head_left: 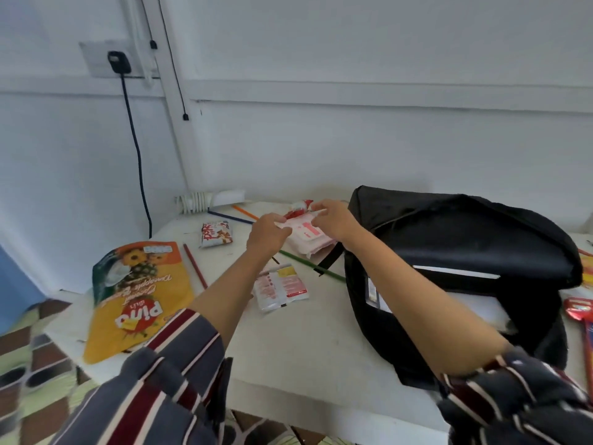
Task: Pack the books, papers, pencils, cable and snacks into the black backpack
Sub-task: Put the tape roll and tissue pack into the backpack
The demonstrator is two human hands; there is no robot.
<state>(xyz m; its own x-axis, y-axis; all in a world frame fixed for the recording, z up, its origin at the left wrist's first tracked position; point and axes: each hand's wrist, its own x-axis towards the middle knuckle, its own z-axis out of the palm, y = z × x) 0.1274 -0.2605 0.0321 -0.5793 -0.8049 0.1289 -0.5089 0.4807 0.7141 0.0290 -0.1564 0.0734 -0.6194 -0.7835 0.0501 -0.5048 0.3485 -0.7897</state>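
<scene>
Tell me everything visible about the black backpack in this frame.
The backpack is black fabric, lying flat on the right side of the white table, its top flap slack and folded. A pale strip crosses its front and a small label shows on its left side. White papers show at its near opening. A black strap runs out from its left edge. The right forearm passes over it; neither hand grips it.

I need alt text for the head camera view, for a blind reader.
Both hands, left hand and right hand, hold a pink-and-white packet above a white table, beside an open black backpack. Snack bags and pencils lie scattered around.
</scene>
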